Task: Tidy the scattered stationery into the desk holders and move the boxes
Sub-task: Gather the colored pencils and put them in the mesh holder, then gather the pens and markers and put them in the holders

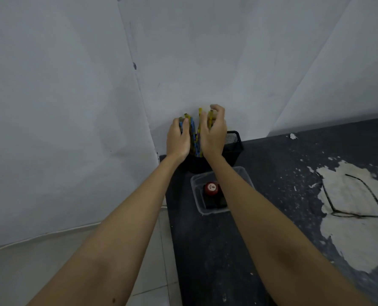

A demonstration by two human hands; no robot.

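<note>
The pencils (pixel 193 138) are banded yellow, blue and dark, standing in a black mesh pencil holder (pixel 234 142). The desk top (pixel 283 173) is black, flecked and patched with off-white where the coating is gone, and a black outline is drawn on the largest pale patch. The clear plastic box (pixel 198 195) holds a black stamp with a red cap (pixel 211 188) bearing white lettering. The wall (pixel 73 85) is pale grey-white.

I log a dark counter (pixel 272 195), its coating flaked off on the right to bare pale patches. On it: black mesh holder (pixel 233 149) at the far left corner, clear plastic box (pixel 197 195) just nearer.
</note>
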